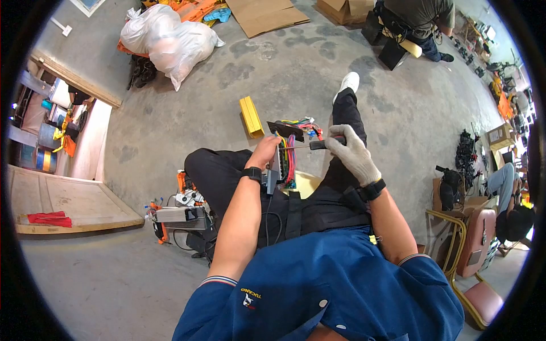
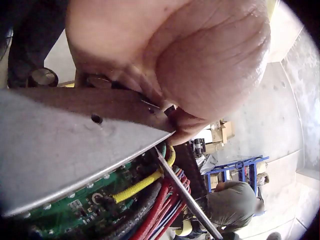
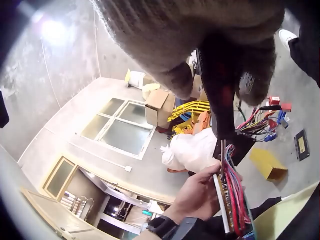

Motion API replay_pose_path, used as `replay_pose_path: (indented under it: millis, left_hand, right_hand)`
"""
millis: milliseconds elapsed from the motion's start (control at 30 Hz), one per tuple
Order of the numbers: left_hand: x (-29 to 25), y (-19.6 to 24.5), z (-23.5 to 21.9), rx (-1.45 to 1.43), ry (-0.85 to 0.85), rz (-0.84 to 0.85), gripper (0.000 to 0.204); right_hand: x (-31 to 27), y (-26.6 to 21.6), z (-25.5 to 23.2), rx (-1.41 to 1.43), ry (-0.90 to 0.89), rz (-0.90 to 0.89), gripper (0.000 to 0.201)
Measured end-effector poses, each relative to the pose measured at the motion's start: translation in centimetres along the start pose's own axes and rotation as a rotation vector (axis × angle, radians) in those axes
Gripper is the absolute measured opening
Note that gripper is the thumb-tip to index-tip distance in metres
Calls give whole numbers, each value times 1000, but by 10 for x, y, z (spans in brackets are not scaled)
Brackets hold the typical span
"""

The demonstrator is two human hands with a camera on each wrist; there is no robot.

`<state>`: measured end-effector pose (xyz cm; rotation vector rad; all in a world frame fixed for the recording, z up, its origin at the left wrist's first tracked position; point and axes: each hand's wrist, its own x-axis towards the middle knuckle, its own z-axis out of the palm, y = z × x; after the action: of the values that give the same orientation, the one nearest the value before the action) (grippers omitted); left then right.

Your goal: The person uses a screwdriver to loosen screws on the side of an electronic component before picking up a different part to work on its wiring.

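The controller box point(image 1: 282, 162), an open metal case with a green circuit board and a fat bundle of coloured wires point(image 1: 290, 159), is sitting up over the person's lap, standing on edge between both hands. The left hand point(image 1: 265, 151) is bare and is gripping the case from the side, thumb pressing on the metal edge; in the left wrist view the thumb is filling most of the frame, so the other fingers are hidden. The right hand point(image 1: 351, 151) is wearing a grey knit glove and is curling tight around the black handle of a screwdriver point(image 1: 311, 146), with the thin shaft reaching across into the case by the wires. Where the tip is landing is hard to make out, since the wires are covering it. The right wrist view is mostly glove and handle. A yellow block point(image 1: 251, 116) is lying on the concrete floor point(image 1: 284, 74) just beyond the knees, and a white bag point(image 1: 170, 42) is sitting further off.
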<state>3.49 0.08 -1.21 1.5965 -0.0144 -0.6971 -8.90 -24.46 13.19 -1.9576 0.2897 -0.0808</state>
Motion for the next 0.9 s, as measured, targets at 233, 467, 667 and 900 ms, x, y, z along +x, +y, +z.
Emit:
replay_pose_path:
  millis: [233, 467, 667, 900]
  left_hand:
    - [-12, 17, 4, -18, -14, -44, 31]
    - [-6, 8, 2, -5, -13, -4, 31]
    - [1, -1, 0, 16, -5, -21, 32]
    - [-2, 2, 0, 30, -10, 16, 31]
  right_hand:
    - [-1, -5, -4, 142, -63, 130, 29]
    - [-3, -8, -1, 9, 9, -104, 27]
    - [-2, -9, -6, 145, -93, 167, 26]
    - [-4, -1, -1, 4, -5, -20, 25]
